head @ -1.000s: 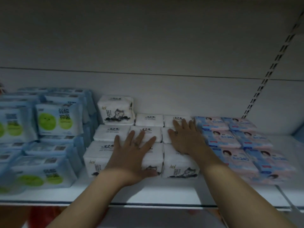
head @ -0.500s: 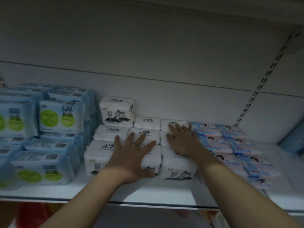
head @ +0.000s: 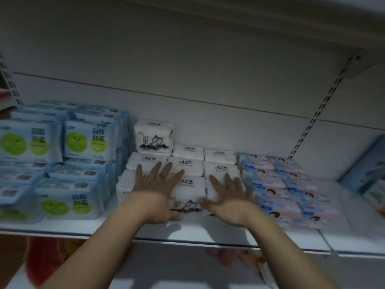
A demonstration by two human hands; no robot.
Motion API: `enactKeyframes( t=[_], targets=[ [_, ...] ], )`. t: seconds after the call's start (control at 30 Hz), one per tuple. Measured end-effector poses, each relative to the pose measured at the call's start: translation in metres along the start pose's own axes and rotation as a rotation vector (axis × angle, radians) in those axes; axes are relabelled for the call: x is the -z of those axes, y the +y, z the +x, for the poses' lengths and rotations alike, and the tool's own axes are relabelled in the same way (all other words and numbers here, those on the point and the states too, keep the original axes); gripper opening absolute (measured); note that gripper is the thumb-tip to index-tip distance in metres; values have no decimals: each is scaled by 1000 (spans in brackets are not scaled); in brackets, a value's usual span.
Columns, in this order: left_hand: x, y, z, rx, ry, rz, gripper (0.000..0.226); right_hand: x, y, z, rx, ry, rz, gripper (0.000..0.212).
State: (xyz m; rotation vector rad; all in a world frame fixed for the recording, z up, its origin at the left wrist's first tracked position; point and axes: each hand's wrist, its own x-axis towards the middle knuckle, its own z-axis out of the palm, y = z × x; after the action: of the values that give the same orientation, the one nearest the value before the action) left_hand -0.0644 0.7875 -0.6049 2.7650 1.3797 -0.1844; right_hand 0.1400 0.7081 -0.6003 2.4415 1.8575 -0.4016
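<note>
The left hand [head: 155, 185] and right hand [head: 228, 193] lay flat, grip apart, on the soft white plastic-wrapped tissue packs [head: 187, 165] midway along the white shelf [head: 116, 228]. Even palm pressure should square them without crushing.

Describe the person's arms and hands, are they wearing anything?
Both forearms are bare: no sleeves, gloves, watch or bracelet. The left hand has a small dark mark on one of its fingers, maybe a ring; too blurred to tell. The right hand wears nothing visible.
</note>
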Motion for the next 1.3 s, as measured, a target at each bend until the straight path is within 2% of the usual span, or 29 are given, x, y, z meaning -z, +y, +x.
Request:
enactKeyframes(
  t=[0.07, 0.13, 0.23, 0.33, 0.53, 0.63, 0.8, 0.93, 1.07, 1.23, 1.3],
  targets=[
    [-4, -1, -4, 38, -21, -23, 105, -13, 3, 1, 15, 20, -84, 97],
    [-10, 3, -4, 42, -11, -23, 96, -22, 5, 4, 8, 115, -147, 93],
    [-16, 4, -5, 16, 62, -52, 85, -26, 1, 7, -2, 155, -155, 89],
    [-11, -2, -13, -12, 144, -146, 83, -21, -1, 2, -2, 132, -172, 97],
    [12, -25, -59, 5, 348, -71, 81, 6, -33, -22, 86, 240, -168, 107],
    [15, -41, -91, 86, 349, -62, 79, 15, -67, -38, 194, 297, -119, 107],
    [0, -78, -149, 322, 364, -148, 78, 12, -123, -61, 372, 322, 14, 103],
    [-15, -120, -182, 543, 456, -243, 77, 3, -164, -67, 463, 301, 134, 94],
    [-24, -164, -191, 706, 504, -343, 83, -9, -207, -60, 520, 313, 127, 83],
    [-30, -206, -174, 669, 463, -344, 96, -16, -259, -36, 562, 372, 16, 69],
    [-34, -220, -163, 663, 439, -371, 112, -19, -273, -22, 541, 367, -27, 71]
  ],
)
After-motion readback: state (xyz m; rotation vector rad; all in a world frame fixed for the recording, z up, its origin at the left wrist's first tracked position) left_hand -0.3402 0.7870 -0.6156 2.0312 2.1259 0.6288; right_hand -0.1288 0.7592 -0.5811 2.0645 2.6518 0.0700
